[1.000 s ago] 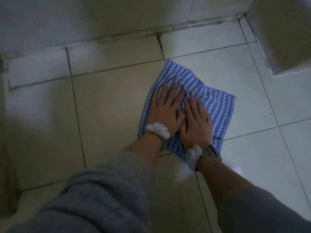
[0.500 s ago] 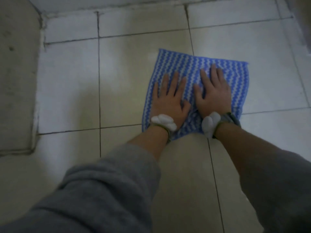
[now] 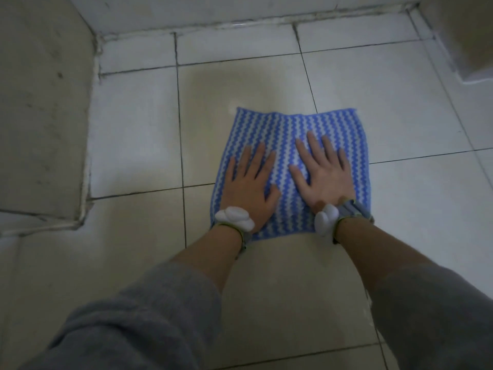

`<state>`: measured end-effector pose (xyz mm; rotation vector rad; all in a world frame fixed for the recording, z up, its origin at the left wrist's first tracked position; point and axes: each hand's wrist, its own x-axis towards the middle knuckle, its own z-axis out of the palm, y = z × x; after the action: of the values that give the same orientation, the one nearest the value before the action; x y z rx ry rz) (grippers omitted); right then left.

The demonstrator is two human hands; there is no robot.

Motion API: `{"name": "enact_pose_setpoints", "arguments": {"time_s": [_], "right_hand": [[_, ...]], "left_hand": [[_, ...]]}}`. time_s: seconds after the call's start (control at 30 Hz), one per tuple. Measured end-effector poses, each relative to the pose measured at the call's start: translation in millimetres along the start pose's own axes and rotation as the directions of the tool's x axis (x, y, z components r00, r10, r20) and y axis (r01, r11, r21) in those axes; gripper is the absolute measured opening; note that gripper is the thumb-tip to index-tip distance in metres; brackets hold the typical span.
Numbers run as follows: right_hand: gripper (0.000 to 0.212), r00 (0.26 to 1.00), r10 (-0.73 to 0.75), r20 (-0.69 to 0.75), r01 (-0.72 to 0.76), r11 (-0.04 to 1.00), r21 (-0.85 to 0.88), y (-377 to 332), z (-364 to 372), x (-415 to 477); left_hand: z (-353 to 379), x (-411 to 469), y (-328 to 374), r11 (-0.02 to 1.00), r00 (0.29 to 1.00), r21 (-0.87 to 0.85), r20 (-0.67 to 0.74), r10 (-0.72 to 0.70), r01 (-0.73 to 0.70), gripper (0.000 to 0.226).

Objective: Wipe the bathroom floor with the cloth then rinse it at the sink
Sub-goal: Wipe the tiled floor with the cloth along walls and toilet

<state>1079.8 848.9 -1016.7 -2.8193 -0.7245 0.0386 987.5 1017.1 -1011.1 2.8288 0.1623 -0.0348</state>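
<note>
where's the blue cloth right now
Head view: the cloth lies flat on the floor tiles, right of centre, under the left hand and right hand.

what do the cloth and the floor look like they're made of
The cloth looks like a soft woven or microfibre textile: blue and white zigzag ribbing, matte, lying limp and flat on the floor. The floor looks like glazed ceramic tile: pale squares with a faint sheen, split by dark grout lines. Neither can be told for certain.

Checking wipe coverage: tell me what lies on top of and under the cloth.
The left hand and right hand press flat on the cloth. Under it lies tiled floor; that patch is hidden.
</note>
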Motion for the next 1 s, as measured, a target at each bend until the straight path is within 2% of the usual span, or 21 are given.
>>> {"name": "enact_pose_setpoints", "arguments": {"time_s": [0.13, 0.27, 0.4, 0.6, 0.67, 0.73, 0.8, 0.9, 1.0], "right_hand": [[0.065, 0.999, -0.014, 0.028, 0.014, 1.000, 0.001, -27.2, 4.4, -29.9], [0.063, 0.999, -0.032, -0.015, 0.032, 0.999, 0.000, -53.8, 10.1, -63.0], [0.062, 0.992, -0.126, -0.026, 0.126, 0.992, 0.008, -84.4, 15.5, -97.6], [0.055, 0.978, -0.205, 0.034, 0.204, 0.979, 0.031, -132.3, 19.1, -116.3], [0.059, 0.984, -0.175, 0.025, 0.172, 0.979, 0.109, -137.0, 17.3, -111.3], [0.065, 0.997, -0.068, 0.039, 0.058, 0.972, 0.226, -135.1, 15.0, -97.3], [0.070, 0.998, -0.027, 0.050, 0.015, 0.976, 0.216, -132.4, 15.7, -82.5], [0.070, 0.995, -0.101, 0.022, 0.100, 0.994, 0.046, -133.9, 27.2, -63.2], [0.070, 0.998, -0.068, 0.007, 0.068, 0.998, 0.005, -143.2, 33.8, -38.3]], "left_hand": [[-4.5, -37.6, -15.5, 1.000, 1.000, 0.007, -0.010, -0.001, 0.001, 0.067], [-5.0, -76.5, -25.9, 0.999, 0.999, 0.010, -0.020, -0.042, 0.042, 0.066], [-10.7, -128.3, -39.7, 0.997, 0.995, -0.020, -0.062, -0.079, 0.078, 0.067], [-13.9, -176.8, -56.8, 0.958, 0.950, -0.095, -0.131, -0.283, 0.272, 0.062], [-15.9, -176.2, -58.3, 0.928, 0.921, -0.165, -0.155, -0.358, 0.334, 0.063], [-18.6, -169.9, -60.3, 0.888, 0.877, -0.231, -0.189, -0.442, 0.398, 0.062], [-18.5, -158.2, -64.7, 0.866, 0.849, -0.233, -0.203, -0.489, 0.443, 0.060], [-13.5, -131.7, -79.3, 0.921, 0.902, -0.082, -0.189, -0.389, 0.381, 0.069], [-21.9, -97.7, -102.9, 0.955, 0.945, -0.012, -0.140, -0.294, 0.295, 0.073]]}}
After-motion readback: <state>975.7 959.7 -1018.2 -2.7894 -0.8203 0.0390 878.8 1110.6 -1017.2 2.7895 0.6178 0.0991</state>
